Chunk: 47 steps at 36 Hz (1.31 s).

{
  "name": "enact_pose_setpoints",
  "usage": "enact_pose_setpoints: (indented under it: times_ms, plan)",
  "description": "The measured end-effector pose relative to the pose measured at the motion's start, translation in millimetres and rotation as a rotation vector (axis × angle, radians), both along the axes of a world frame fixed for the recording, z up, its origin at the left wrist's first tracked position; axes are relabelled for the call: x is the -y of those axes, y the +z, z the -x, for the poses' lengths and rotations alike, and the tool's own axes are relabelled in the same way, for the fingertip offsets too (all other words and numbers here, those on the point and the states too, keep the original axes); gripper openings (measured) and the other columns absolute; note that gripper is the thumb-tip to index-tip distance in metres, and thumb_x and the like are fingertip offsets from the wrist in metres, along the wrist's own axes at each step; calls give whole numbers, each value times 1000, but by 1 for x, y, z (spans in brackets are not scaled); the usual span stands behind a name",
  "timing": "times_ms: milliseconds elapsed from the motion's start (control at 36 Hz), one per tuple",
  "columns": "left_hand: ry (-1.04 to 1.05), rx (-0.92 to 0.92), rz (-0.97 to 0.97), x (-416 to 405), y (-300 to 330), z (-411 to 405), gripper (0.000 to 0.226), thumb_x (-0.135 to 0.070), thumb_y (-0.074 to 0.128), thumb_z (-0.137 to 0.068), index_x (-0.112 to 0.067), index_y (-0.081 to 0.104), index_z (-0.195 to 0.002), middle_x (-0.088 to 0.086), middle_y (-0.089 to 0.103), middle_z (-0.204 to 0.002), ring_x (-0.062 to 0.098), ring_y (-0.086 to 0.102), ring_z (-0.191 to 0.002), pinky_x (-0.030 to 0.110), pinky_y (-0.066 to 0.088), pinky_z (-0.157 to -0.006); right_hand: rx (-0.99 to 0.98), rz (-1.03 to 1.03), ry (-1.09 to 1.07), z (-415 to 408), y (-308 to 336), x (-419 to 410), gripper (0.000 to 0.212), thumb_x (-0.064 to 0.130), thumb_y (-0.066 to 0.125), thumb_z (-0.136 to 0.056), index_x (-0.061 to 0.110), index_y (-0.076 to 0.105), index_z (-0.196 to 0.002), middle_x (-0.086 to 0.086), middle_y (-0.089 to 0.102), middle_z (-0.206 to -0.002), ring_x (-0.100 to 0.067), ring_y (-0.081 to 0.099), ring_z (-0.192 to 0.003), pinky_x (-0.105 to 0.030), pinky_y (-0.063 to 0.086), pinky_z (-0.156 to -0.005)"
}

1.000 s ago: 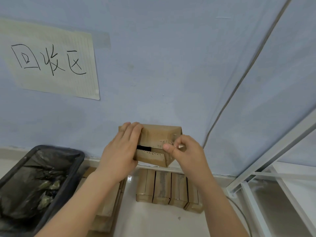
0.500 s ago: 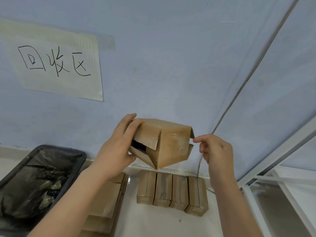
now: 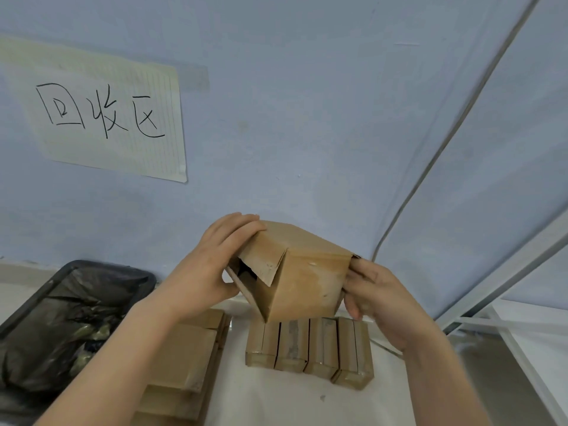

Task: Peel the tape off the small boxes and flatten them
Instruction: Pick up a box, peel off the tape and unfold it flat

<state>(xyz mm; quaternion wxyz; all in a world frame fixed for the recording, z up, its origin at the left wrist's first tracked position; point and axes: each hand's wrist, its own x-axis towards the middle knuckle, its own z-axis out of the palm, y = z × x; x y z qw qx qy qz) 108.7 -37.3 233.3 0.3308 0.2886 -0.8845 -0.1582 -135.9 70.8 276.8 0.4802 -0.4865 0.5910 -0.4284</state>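
- Small brown cardboard box (image 3: pixel 302 281) sits in the air between my two hands, just below the middle of the view, tilted with one corner pointing down toward 6 o'clock.
- Its left end is open, with loose flaps (image 3: pixel 264 265) hanging over a dark gap.
- My left hand (image 3: pixel 209 272) grips that open end from 9 o'clock, fingers curled over the top edge and thumb pressed underneath.
- My right hand (image 3: pixel 373 298) closes on the far end from 3 o'clock, fingertips (image 3: pixel 358 272) pinched against the edge of the cardboard; whether they hold any tape I cannot tell.
- A row of four sealed brown boxes (image 3: pixel 309 348) stands on the white surface (image 3: pixel 276 401) at 6 o'clock, directly under the one I hold.
- A stack of flattened brown cardboard (image 3: pixel 181 361) lies at 7 o'clock, partly behind my left forearm.
- A black bin lined with a dark plastic bag (image 3: pixel 70 315) sits at 8 o'clock.
- A lined paper sheet with handwritten characters (image 3: pixel 101 115) is taped to the pale blue wall (image 3: pixel 307 118) at 10 o'clock.
- A grey cable (image 3: pixel 445 142) runs down the wall from 1 o'clock.
- A white metal frame (image 3: pixel 507 272) crosses at 3 o'clock.
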Motion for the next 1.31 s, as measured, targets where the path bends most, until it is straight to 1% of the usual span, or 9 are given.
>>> enact_pose_setpoints:
  times_ms: [222, 417, 667, 833, 972, 1056, 1139, 1222, 1306]
  plan:
    - [162, -284, -348, -6, 8, 5, 73, -24, 85, -60, -41, 41, -115, -19, 52, -112, 4, 53, -104, 29, 49, -88, 355, 19, 98, 16, -6, 5, 79, 47, 88, -52, 13, 63, -118, 1, 62, -65, -9, 46, -43, -19, 37, -49]
    - [-163, -261, -876, -17, 17, 6, 97, -82, 68, -45, -18, 60, -117, -4, 68, -109, 11, 63, -102, 18, 47, -84, 392, -29, -28, 12, -12, 10, 65, 20, 80, -62, 3, 58, -120, 0, 65, -68, -9, 47, -40, -18, 39, -46]
    - [19, -423, -1019, -16, 20, 16, 59, -39, 85, -49, -9, 62, -94, -4, 70, -84, 7, 68, -75, 13, 49, -63, 215, -85, -42, 10, -4, 7, 40, 16, 68, -66, 3, 65, -105, -2, 62, -68, -8, 42, -42, -20, 30, -48]
    - [55, -531, -945, -20, 21, 21, 35, -3, 77, -71, -12, 62, -101, -8, 74, -85, 5, 70, -78, 13, 51, -60, -70, -113, -300, 10, -12, 9, 13, 14, 74, -80, 4, 65, -84, 4, 48, -43, -8, 41, -37, -22, 33, -44]
    - [87, -611, -828, -21, 20, 24, 41, 0, 74, -75, -21, 62, -109, -9, 72, -97, 9, 69, -90, 19, 55, -69, -91, 85, -384, 1, -13, 12, 11, 10, 72, -82, 6, 63, -86, -2, 57, -58, -8, 46, -41, -24, 40, -46]
    - [36, -689, -846, -17, 19, 20, 43, -31, 79, -71, -17, 65, -109, -2, 73, -101, 16, 68, -96, 23, 55, -73, -72, 222, -409, 0, -12, 14, 13, 4, 71, -81, 4, 58, -79, -1, 57, -62, -9, 50, -48, -21, 45, -51]
    - [-21, -798, -1079, -13, 23, 11, 96, -78, 58, -64, 1, 58, -118, 15, 68, -112, 28, 66, -101, 35, 56, -73, -81, 305, -404, 2, -14, 14, 16, -6, 68, -79, 3, 55, -74, 7, 60, -60, -8, 57, -58, -22, 50, -64]
    - [-6, -918, -1291, -7, 25, 4, 96, -82, 32, -66, -8, 59, -121, 14, 67, -114, 30, 66, -102, 45, 55, -79, -78, 351, -386, 6, -16, 14, 26, -15, 63, -78, 7, 58, -65, 8, 68, -68, -5, 64, -70, -14, 50, -69]
    - [17, -899, -1261, -5, 27, 0, 77, -76, 61, -59, -22, 65, -113, 3, 70, -109, 23, 68, -99, 45, 53, -78, -69, 339, -334, 8, -20, 15, 42, -21, 57, -77, 14, 64, -55, 3, 74, -84, -10, 69, -85, -19, 53, -77]
